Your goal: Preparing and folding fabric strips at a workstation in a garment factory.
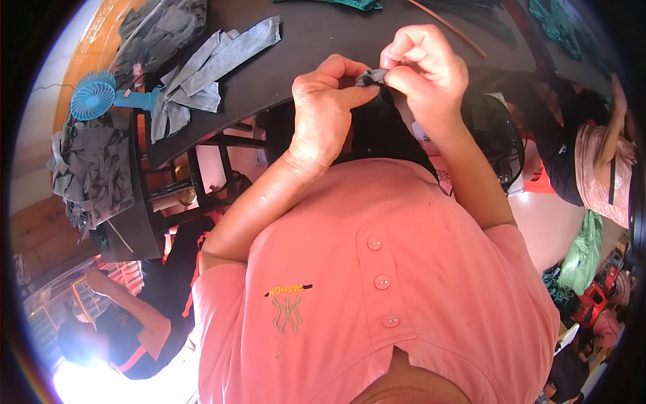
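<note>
Both hands are raised in front of my chest, over the near edge of a dark table (316, 30). My left hand (319, 111) pinches a small piece of grey cloth (371, 77) between thumb and forefinger. On the other side of it, my right hand (431, 84) grips the same cloth with thumb and bent fingers. Most of the piece is hidden by my fingers, so its full shape does not show. To the left of my hands, several grey cloth strips (225, 60) lie loosely overlapped on the table.
A blue handheld fan (94, 95) lies by the strips. Grey cloth heaps (94, 172) sit at the left and far left. A thin brown stick (449, 28) and green cloth (346, 3) lie farther off. Co-workers are at lower left (128, 330) and right (579, 158).
</note>
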A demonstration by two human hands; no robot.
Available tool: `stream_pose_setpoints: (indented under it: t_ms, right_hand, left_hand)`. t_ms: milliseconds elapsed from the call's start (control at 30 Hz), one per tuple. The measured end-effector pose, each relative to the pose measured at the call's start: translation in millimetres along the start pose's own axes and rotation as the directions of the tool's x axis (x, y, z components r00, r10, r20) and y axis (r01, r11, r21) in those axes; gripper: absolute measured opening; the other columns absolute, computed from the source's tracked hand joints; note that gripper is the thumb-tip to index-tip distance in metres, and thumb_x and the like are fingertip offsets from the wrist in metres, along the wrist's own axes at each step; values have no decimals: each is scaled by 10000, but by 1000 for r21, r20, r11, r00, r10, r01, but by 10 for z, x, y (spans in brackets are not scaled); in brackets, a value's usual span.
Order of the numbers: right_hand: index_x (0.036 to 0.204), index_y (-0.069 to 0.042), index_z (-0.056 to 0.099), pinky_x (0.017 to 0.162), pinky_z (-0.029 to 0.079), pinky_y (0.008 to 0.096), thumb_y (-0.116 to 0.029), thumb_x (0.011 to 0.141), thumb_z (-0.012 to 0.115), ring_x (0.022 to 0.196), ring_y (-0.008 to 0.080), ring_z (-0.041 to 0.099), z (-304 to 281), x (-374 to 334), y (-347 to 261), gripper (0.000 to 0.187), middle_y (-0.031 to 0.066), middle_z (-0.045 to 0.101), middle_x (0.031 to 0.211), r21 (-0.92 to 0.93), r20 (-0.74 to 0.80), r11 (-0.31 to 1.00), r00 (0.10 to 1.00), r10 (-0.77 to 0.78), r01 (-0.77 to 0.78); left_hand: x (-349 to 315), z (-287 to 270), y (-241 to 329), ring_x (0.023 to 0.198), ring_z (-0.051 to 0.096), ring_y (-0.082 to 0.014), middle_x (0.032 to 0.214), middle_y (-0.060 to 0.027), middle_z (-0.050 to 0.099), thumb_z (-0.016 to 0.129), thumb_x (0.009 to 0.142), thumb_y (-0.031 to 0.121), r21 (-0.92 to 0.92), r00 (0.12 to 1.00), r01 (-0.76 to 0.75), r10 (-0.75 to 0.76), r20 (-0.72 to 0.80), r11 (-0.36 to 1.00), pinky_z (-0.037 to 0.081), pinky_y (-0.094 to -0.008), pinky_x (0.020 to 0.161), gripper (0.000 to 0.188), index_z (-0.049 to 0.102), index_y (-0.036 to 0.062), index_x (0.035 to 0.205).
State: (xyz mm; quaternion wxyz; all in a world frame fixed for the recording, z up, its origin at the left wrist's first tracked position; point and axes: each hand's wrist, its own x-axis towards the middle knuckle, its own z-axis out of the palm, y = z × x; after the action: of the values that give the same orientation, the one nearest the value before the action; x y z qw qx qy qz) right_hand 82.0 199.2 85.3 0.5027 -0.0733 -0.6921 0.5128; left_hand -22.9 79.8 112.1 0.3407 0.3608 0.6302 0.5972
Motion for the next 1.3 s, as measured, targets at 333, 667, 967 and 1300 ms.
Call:
stream_pose_setpoints:
  t_ms: [333,667,967,1300]
  right_hand:
    - [932,-14,548,633,461,211,116,753,540,672,74,564,-31,-66,-102,222,27,596,748,53,21,990,991,132,-133]
    - [960,-13,541,578,458,233,3,892,615,624,86,555,202,-206,-190,103,34,610,741,-39,-131,976,969,208,-214]
    - [916,-22,572,458,315,194,-28,863,689,539,8,428,313,144,-53,128,-30,551,657,-66,104,986,982,157,-151]
    - [861,-43,558,487,377,232,-77,844,716,572,48,479,958,420,-130,162,-21,550,661,295,344,873,896,281,-387]
  left_hand:
    - [1,-105,117,630,600,-148,777,-48,625,728,859,213,-233,878,451,-382,288,862,368,-239,439,212,658,41,961]
    - [-68,-171,77,517,473,-135,619,-22,496,690,889,225,-386,858,472,-312,408,793,334,-272,434,205,591,46,900]
    - [-172,-235,75,356,417,-191,509,-103,468,583,956,251,-490,654,621,-61,754,612,312,-303,338,247,529,11,966]
    - [-232,-371,438,366,525,-269,597,-270,557,486,996,264,-503,647,572,21,762,647,444,-317,306,433,535,-147,870]
